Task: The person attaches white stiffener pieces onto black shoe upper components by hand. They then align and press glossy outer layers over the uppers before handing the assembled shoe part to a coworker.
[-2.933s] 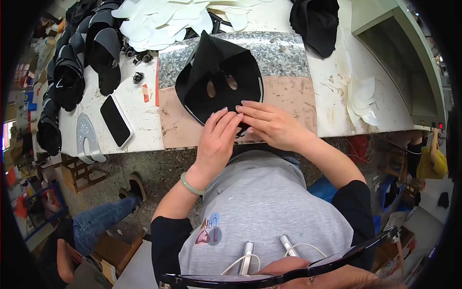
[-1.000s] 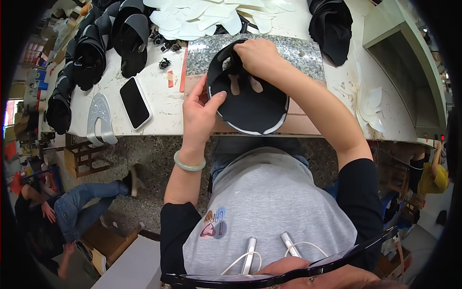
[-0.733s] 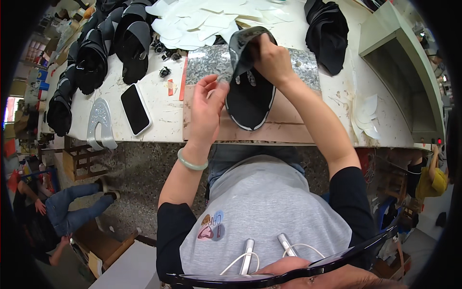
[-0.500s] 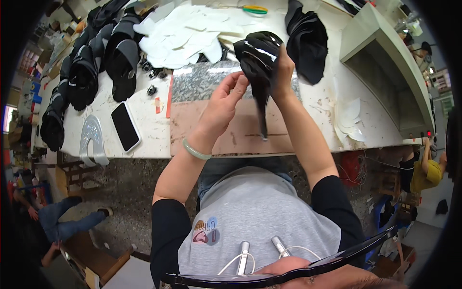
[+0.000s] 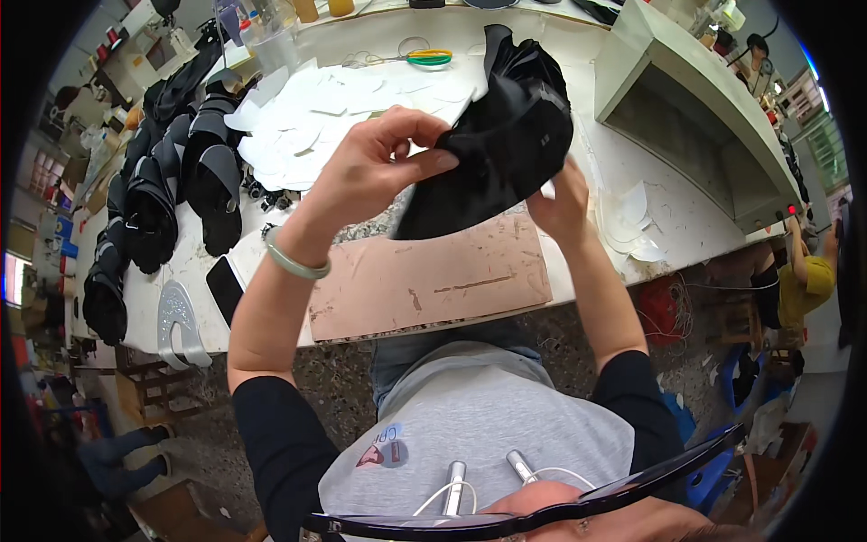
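Note:
A black, flexible piece that looks like a shoe upper is held up over the bench, its pointed end low on the left. My left hand pinches its left edge between thumb and fingers. My right hand grips its lower right side, the fingers partly hidden behind it. Just beyond, a pile of similar black pieces is partly covered by the held one. Beneath my hands lies a pinkish-brown board.
Dark shoe uppers hang in stacks on the left. White cut pieces and scissors lie behind. A phone and a grey horseshoe-shaped plate sit front left. At right stands a grey metal housing.
The black piece has swung from hanging narrow and glossy to a broader, tilted, matte face. My left hand has moved up and left and now pinches its edge. The view has shifted.

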Tool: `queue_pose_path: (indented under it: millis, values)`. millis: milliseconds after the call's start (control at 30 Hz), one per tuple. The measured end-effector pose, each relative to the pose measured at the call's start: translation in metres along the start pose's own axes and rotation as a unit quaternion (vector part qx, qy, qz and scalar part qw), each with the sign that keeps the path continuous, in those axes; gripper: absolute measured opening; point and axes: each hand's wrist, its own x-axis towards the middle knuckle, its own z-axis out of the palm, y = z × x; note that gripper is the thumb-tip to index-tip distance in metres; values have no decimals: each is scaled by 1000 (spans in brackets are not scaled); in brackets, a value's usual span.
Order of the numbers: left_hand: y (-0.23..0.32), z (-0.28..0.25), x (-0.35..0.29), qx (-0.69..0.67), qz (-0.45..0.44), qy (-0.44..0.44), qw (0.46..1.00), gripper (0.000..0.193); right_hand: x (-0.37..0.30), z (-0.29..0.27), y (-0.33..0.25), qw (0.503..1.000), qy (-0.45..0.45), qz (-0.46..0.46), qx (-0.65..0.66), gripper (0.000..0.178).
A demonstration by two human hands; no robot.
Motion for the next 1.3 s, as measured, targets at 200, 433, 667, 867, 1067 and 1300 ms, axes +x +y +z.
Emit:
queue_pose_path:
  millis: [200,433,667,867,1067,1300]
  values:
    - [-27,-15,-26,136,-33,-185,973,20,-78,-52,-28,970,-211,63,102,25]
    - [-28,4,-72,155,-78,-224,959,20,-40,-23,-61,965,-231,25,119,31]
    - [-31,-7,-109,166,-112,-260,945,22,-24,13,-60,897,-381,-42,221,29]
    - [-28,-22,-128,123,-175,-248,945,18,-3,36,-59,867,-460,-88,167,28]
    - [-25,-25,-134,149,-147,-200,957,21,0,53,-76,867,-454,-112,170,27]
    - [-31,-33,-133,126,-120,-160,972,20,-8,44,-82,889,-382,-71,243,18]
